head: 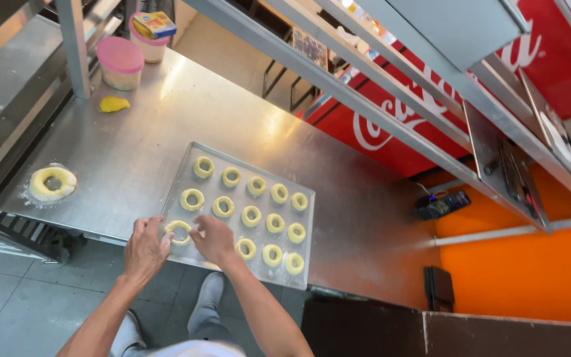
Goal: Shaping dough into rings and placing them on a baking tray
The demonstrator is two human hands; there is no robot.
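Fingers of left hand (145, 248) and right hand (211, 239) lightly pinch pale yellow dough ring (179, 231), tray's (186, 173) seven-o'clock corner; advise gentle, even pressure, hole kept round.

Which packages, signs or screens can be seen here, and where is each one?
Small box: yellow and blue, lying on a pink-lidded tub at the far end of the steel table.
Red cooler panel: right of the table, behind the shelf rails, red with white lettering.
Small dark device: on the orange ledge at right; I cannot tell whether its screen is lit.
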